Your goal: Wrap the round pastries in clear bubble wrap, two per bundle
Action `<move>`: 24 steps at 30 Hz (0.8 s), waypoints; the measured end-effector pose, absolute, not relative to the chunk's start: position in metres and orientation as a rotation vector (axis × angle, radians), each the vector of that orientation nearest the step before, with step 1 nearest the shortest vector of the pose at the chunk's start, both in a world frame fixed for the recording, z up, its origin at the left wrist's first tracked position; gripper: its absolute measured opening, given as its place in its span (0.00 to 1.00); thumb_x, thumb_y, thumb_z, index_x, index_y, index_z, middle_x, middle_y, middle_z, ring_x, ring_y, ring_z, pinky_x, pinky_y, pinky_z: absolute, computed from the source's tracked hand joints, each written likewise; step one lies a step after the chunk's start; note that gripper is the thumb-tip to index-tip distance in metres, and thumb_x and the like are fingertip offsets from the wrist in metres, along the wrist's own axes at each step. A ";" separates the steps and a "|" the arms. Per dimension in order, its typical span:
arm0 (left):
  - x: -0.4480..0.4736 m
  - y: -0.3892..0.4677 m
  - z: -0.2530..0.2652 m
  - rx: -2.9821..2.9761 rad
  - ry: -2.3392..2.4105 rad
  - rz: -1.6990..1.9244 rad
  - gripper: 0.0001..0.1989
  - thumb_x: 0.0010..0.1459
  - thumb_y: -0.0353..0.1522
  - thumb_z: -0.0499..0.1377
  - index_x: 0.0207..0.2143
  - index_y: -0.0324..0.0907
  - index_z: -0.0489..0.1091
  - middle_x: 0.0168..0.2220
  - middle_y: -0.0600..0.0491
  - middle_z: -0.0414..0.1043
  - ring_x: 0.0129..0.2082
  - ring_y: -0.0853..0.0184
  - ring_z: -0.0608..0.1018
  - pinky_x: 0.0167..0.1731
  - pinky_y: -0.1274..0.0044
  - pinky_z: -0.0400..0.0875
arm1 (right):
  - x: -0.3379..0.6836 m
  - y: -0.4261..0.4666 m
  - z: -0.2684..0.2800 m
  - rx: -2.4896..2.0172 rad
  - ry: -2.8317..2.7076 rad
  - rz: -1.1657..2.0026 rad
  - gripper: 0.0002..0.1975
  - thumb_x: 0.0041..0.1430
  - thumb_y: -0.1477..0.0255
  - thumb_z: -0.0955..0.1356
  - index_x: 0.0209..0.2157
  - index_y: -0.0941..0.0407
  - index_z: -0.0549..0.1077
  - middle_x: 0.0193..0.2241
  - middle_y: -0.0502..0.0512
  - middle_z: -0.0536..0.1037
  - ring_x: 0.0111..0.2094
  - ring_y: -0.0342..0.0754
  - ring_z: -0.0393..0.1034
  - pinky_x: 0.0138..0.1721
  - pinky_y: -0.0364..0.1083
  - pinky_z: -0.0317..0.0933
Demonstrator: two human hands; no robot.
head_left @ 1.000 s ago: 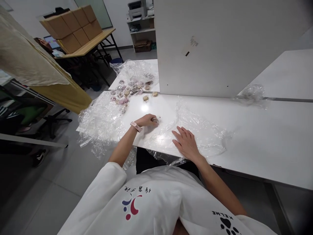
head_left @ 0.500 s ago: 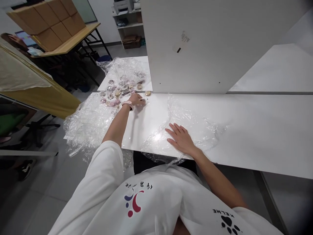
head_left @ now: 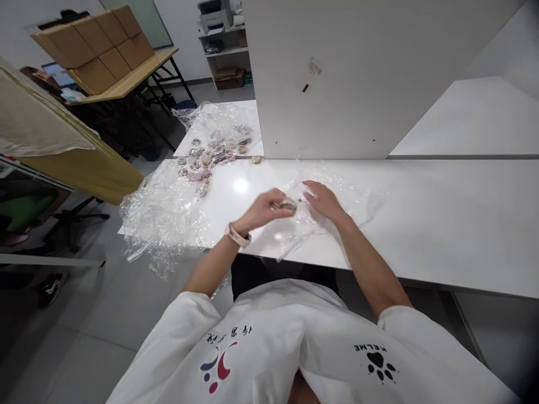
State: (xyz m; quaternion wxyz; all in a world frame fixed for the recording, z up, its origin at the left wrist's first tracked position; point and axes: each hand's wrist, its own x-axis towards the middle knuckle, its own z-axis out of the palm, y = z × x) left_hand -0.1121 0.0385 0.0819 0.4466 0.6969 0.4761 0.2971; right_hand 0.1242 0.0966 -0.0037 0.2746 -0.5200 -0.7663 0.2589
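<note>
My left hand [head_left: 263,211] is closed on a small round disc-like thing [head_left: 288,205] with a pale, shiny rim, too blurred to name more exactly. It is over the left part of a crumpled sheet of clear plastic wrap [head_left: 345,196] lying on the white table [head_left: 446,224]. My right hand [head_left: 326,201] is just to the right, over the wrap, fingers slightly bent and apart with nothing visible in them. Between the hands shows a tiny dark spot [head_left: 300,200]. One wrapped round piece [head_left: 256,160] lies alone by the table seam.
Several gold, pink and dark wrapped pieces [head_left: 206,160] lie at the back left among clear wrap. A big heap of clear plastic [head_left: 160,207] hangs over the left table edge. An upright white panel [head_left: 337,84] stands behind the table. Cardboard boxes [head_left: 105,50] sit on another desk.
My left hand has come from beside the wrapped pieces to the middle, carrying the small round thing. My right hand has moved slightly away from me and lifted, and the wrap has shifted.
</note>
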 end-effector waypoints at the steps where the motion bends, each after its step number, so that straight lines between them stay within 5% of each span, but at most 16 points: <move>1: -0.101 0.031 0.072 1.717 1.124 0.654 0.16 0.55 0.45 0.65 0.33 0.42 0.75 0.35 0.52 0.70 0.33 0.68 0.72 0.35 0.71 0.69 | 0.135 0.085 -0.001 -1.450 -1.957 0.641 0.24 0.68 0.60 0.59 0.60 0.55 0.69 0.60 0.60 0.70 0.60 0.55 0.65 0.61 0.58 0.58; 5: -0.070 0.028 0.037 1.892 1.199 0.324 0.19 0.63 0.47 0.55 0.36 0.39 0.71 0.34 0.50 0.70 0.31 0.65 0.71 0.34 0.70 0.67 | 0.166 0.015 -0.003 -1.479 -1.772 0.514 0.19 0.68 0.61 0.60 0.51 0.54 0.75 0.49 0.59 0.78 0.49 0.52 0.72 0.53 0.54 0.65; 8: -0.066 0.033 0.028 2.140 1.339 0.293 0.21 0.63 0.44 0.56 0.51 0.41 0.69 0.49 0.42 0.70 0.47 0.55 0.73 0.45 0.63 0.69 | 0.166 -0.034 -0.017 -1.299 -2.000 0.489 0.14 0.67 0.64 0.62 0.46 0.52 0.77 0.48 0.57 0.79 0.51 0.52 0.70 0.53 0.54 0.64; 12: -0.087 0.019 0.022 2.094 1.350 0.469 0.37 0.63 0.49 0.55 0.69 0.44 0.49 0.66 0.38 0.54 0.63 0.50 0.65 0.57 0.60 0.66 | 0.157 -0.061 -0.030 -1.255 -2.167 0.307 0.13 0.68 0.66 0.63 0.48 0.52 0.76 0.51 0.57 0.76 0.53 0.54 0.68 0.53 0.54 0.62; 15: -0.110 -0.001 0.012 2.088 1.282 0.444 0.40 0.67 0.51 0.49 0.72 0.45 0.37 0.71 0.39 0.47 0.69 0.53 0.60 0.64 0.61 0.60 | 0.159 -0.062 -0.030 -1.272 -2.228 0.236 0.15 0.66 0.62 0.65 0.50 0.52 0.75 0.48 0.59 0.76 0.48 0.55 0.68 0.49 0.53 0.61; 19: -0.132 -0.024 0.002 2.281 1.316 0.295 0.42 0.66 0.53 0.46 0.73 0.44 0.36 0.73 0.41 0.42 0.73 0.53 0.46 0.70 0.58 0.42 | 0.179 -0.067 -0.024 -1.223 -2.332 0.248 0.13 0.66 0.60 0.65 0.43 0.53 0.75 0.40 0.58 0.76 0.41 0.52 0.68 0.42 0.51 0.59; 24: -0.146 -0.060 0.008 2.378 1.198 0.144 0.55 0.55 0.57 0.61 0.73 0.46 0.36 0.73 0.42 0.38 0.73 0.49 0.41 0.69 0.53 0.36 | 0.199 -0.088 -0.017 -1.212 -2.354 0.210 0.11 0.65 0.61 0.68 0.38 0.54 0.73 0.35 0.55 0.76 0.36 0.49 0.68 0.38 0.49 0.57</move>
